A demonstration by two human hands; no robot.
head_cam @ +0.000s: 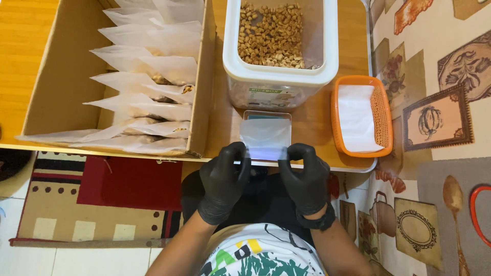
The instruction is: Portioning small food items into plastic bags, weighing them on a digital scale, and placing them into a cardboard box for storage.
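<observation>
Both my hands wear black gloves and pinch the near edge of a small clear plastic pouch (266, 135). My left hand (225, 176) grips its left corner, my right hand (304, 176) its right corner. The pouch lies flat over a small scale (267, 115) at the front of the wooden table (312, 120). Just beyond it stands a white-rimmed clear container (279, 76) holding brown roasted nuts (271, 33).
A cardboard box (61, 76) on the left holds several filled clear pouches (148, 97) in a row. An orange basket (381, 115) with white sheets sits to the right. A patterned mat (440, 117) covers the floor at right, a red rug (128, 181) at left.
</observation>
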